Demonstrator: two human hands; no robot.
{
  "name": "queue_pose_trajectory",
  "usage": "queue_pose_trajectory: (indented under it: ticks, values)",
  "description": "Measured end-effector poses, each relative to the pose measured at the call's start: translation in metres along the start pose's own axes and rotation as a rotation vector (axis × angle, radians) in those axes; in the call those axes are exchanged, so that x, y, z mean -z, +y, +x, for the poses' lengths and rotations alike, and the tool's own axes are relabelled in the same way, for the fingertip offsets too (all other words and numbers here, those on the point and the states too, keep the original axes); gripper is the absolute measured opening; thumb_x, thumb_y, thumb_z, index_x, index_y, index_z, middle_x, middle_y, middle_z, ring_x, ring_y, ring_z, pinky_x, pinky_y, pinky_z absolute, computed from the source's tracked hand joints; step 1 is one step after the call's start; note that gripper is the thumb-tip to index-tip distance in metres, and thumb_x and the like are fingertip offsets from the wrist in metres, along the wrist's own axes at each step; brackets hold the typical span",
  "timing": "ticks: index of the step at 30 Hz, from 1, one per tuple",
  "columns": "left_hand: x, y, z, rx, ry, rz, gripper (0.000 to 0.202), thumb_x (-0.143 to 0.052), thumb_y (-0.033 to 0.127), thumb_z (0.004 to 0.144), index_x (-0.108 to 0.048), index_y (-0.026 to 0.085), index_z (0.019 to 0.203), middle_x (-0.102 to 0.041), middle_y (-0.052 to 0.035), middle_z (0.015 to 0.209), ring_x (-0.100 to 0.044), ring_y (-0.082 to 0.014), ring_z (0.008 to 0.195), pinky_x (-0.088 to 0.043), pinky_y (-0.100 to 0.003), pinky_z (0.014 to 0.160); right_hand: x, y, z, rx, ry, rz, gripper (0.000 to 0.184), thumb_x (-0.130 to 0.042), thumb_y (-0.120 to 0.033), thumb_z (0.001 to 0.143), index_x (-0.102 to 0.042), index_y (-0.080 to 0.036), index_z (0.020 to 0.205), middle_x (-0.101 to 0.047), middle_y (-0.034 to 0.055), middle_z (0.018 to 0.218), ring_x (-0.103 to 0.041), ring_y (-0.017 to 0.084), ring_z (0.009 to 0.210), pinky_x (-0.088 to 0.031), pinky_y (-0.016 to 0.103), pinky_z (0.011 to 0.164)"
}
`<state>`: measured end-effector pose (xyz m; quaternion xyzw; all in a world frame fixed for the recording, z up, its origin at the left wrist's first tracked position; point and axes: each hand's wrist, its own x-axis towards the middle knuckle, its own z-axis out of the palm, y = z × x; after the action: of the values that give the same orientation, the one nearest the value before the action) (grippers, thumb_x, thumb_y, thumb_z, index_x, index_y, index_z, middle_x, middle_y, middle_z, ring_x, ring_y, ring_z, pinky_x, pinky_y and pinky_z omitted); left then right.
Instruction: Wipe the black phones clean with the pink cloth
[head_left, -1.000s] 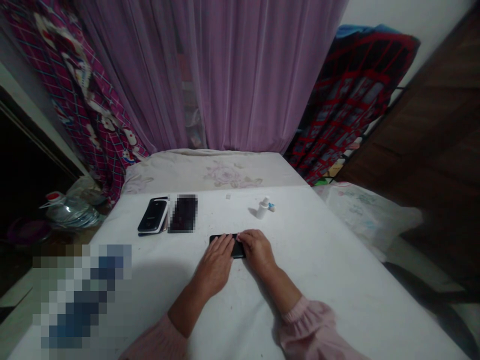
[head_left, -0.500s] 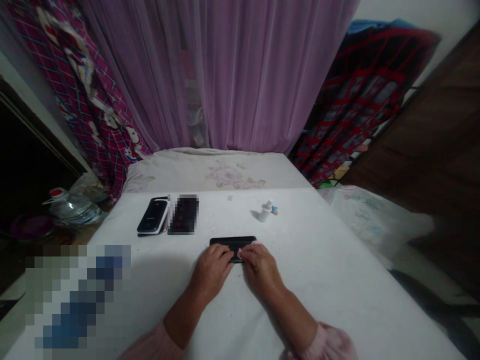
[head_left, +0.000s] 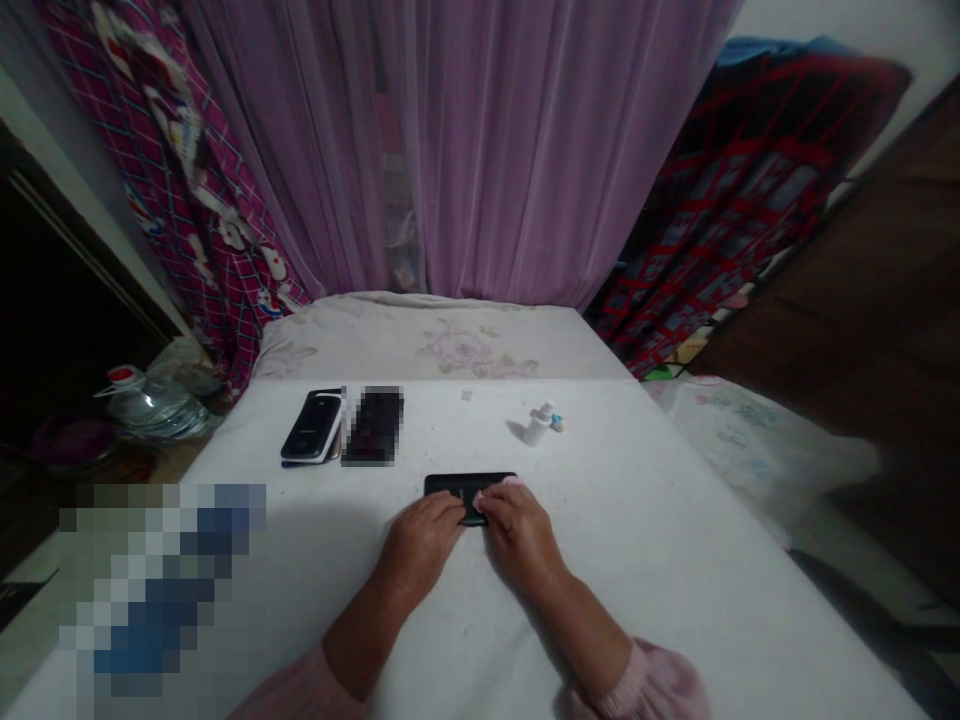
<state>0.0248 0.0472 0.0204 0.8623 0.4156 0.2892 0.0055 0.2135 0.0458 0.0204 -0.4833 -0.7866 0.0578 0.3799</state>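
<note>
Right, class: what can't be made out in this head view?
Head view:
Pink cloth: mostly hidden by the right hand.
Black phone: partly covered by the left hand.
Stacked items: largely covered by the top phone.
Lower-left patch: blurred by pixelation.
Left sleeve: cut off by the bottom edge.

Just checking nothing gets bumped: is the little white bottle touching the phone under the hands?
Apart. The head view shows white tablecloth between the white bottle and the black phone; the bottle stands farther off, to the right.

Hands (head_left: 424, 543) (head_left: 527, 532) partly hide the black phone (head_left: 466, 484).
</note>
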Motion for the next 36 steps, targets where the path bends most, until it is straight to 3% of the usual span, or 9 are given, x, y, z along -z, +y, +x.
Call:
queue_pose_trajectory:
  ticks: [6,13,23,36]
  values:
    - [0.002,0.001,0.0,0.007,-0.008,-0.037,0.017,-0.054,0.016,0.092,-0.068,0.018,0.102,-0.073,-0.0052,0.101,-0.068,-0.0205,0.1,-0.058,-0.035,0.091,0.016,-0.018,-0.015,-0.02,-0.044,0.083,0.026,-0.05,-0.014,0.092,-0.074,-0.025,0.09,-0.07,0.0065,0.087,-0.064,0.019,0.082,-0.055,0.032,0.072]
    - [0.004,0.002,0.0,0.024,-0.044,-0.05,0.021,-0.056,0.015,0.091,-0.069,0.019,0.107,-0.072,-0.0062,0.108,-0.066,-0.0206,0.103,-0.057,-0.035,0.092,0.019,-0.004,-0.017,-0.049,0.112,0.104,0.023,-0.051,-0.013,0.091,-0.072,-0.023,0.095,-0.072,0.0066,0.089,-0.065,0.019,0.084,-0.054,0.036,0.085]
    - [-0.003,0.0,-0.004,-0.012,-0.088,0.048,0.028,-0.053,0.017,0.094,-0.071,0.027,0.114,-0.07,-0.0051,0.118,-0.062,-0.0237,0.11,-0.056,-0.04,0.091,0.022,0.007,-0.022,-0.134,0.09,0.003,0.023,-0.052,-0.015,0.086,-0.073,-0.023,0.088,-0.071,0.0075,0.091,-0.064,0.022,0.089,-0.055,0.035,0.079]
    - [-0.006,-0.001,-0.006,-0.005,-0.085,0.057,0.03,-0.054,0.016,0.094,-0.071,0.028,0.115,-0.07,-0.006,0.118,-0.062,-0.0254,0.111,-0.057,-0.042,0.089,0.027,0.025,-0.023,-0.225,0.083,-0.129,0.021,-0.048,-0.012,0.08,-0.064,-0.023,0.076,-0.071,0.0052,0.087,-0.063,0.022,0.089,-0.05,0.035,0.085]
